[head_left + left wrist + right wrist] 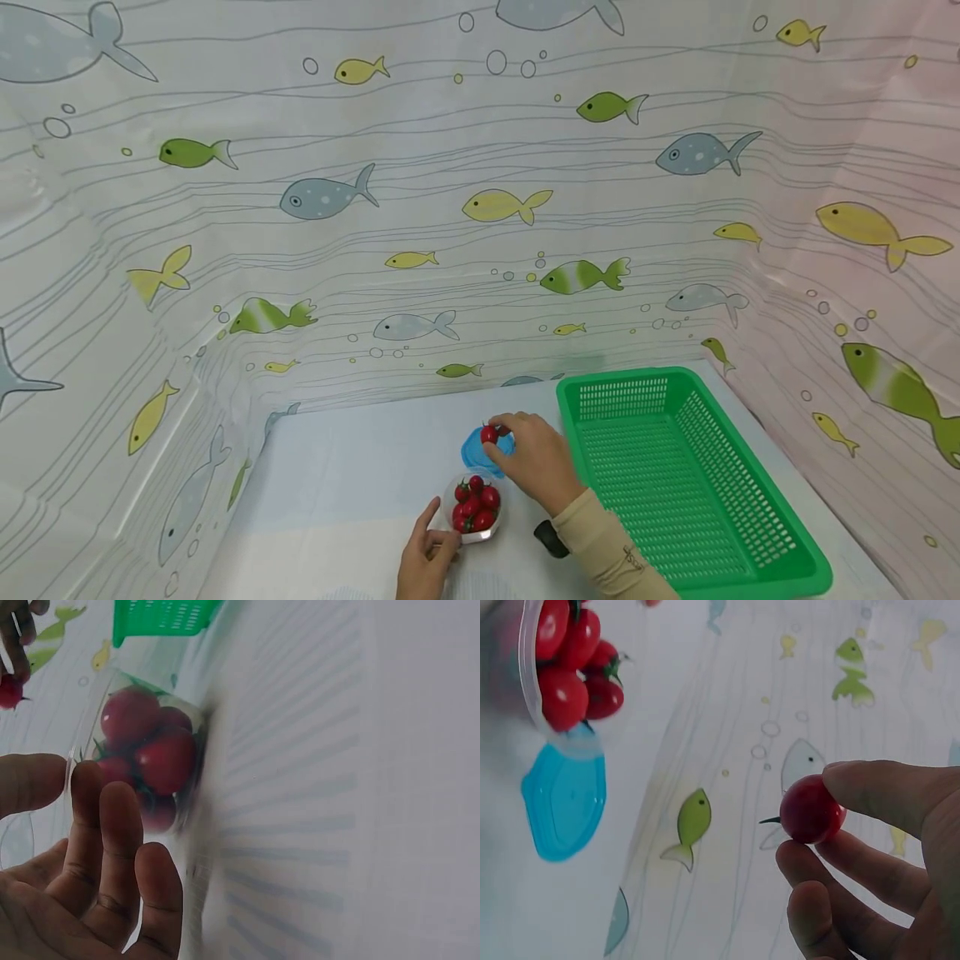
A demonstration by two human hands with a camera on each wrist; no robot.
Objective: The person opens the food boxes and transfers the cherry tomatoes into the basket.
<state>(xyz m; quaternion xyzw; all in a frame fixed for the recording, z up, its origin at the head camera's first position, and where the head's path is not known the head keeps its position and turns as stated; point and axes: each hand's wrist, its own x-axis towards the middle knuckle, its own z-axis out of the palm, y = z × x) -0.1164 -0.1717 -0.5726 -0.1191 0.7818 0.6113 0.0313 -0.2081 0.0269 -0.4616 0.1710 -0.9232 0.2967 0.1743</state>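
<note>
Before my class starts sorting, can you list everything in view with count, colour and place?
Loose tomato: 1, red, in the right hand
Other tomatoes: several, exact count hidden, red, in the tub
Tub: 1, clear, on the table
Lid: 1, blue, on the table beyond the tub
Basket: 1, green, right of the tub
Table: 1, white, underneath
Fish-print sheeting: count unclear, mostly white, behind and at both sides
Black object: 1, black, by the right cuff
Sleeve: 1, beige, right arm
Hands: 2, left beside the tub, right above the lid

Small dark lettering (633,558) stands on the beige right sleeve (596,533), too unclear to be read.
</note>
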